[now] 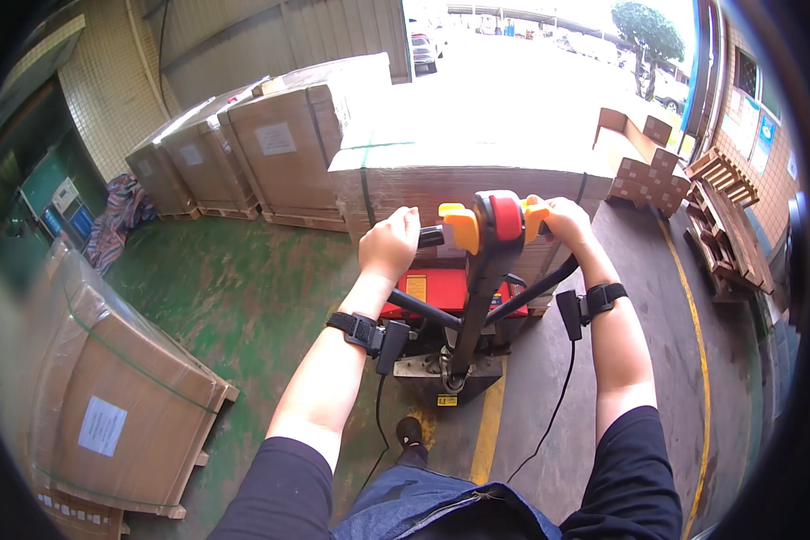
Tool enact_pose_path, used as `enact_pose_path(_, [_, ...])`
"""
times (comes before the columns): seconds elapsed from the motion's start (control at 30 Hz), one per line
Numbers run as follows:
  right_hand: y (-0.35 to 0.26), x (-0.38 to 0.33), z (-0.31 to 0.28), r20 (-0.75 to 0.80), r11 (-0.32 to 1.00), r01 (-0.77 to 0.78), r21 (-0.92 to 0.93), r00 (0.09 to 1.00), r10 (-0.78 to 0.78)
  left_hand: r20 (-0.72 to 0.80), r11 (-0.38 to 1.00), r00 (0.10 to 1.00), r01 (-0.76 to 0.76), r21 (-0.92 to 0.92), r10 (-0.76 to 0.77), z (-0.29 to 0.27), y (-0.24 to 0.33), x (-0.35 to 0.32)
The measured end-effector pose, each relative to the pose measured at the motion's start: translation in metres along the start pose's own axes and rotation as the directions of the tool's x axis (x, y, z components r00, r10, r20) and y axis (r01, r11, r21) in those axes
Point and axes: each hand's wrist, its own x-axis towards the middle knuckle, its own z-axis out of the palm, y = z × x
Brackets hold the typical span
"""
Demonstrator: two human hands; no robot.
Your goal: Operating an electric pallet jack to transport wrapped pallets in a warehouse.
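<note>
In front of me stands a pallet truck, its dark handle (477,315) rising toward me and its red body (436,290) low behind. My left hand (391,241) is wrapped around the black grip on the left side of the handle head. On the other side, my right hand (562,221) closes over the right grip, beside a yellow lever (535,216). Another yellow lever (460,225) and a red button (508,219) sit between the hands. Just beyond the truck is a large wrapped carton (468,184) with dark straps; the truck's forks are hidden.
More strapped cartons on pallets line the far left (279,144), and one (108,396) stands close at left. Stacked cartons (643,162) and wooden pallets (724,225) are at right. Yellow lines (693,333) mark the floor. A bright doorway opens onto a yard with cars (426,49).
</note>
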Motion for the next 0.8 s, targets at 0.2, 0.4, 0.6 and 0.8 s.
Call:
enact_pose_path(0.2, [0.019, 0.104, 0.022, 0.036, 0.99, -0.005, 0.138, 0.999, 0.0, -0.083, 0.998, 0.995, -0.061, 0.023, 0.063, 0.034, -0.013, 0.056])
enact_pose_path(0.4, [-0.002, 0.195, 0.038, 0.08, 0.988, -0.029, 0.15, 0.997, 0.017, -0.093, 0.996, 0.992, -0.086, 0.032, 0.088, 0.064, -0.047, 0.127])
enact_pose_path(0.6, [-0.008, 0.298, 0.066, 0.121, 0.976, 0.022, 0.217, 0.991, -0.049, -0.064, 0.999, 0.998, -0.014, 0.052, 0.017, 0.087, -0.073, 0.189])
enact_pose_path(0.8, [-0.036, 0.374, 0.1, 0.144, 0.987, 0.05, 0.155, 0.987, -0.072, -0.049, 0.99, 0.995, 0.097, 0.102, -0.092, 0.096, -0.106, 0.234])
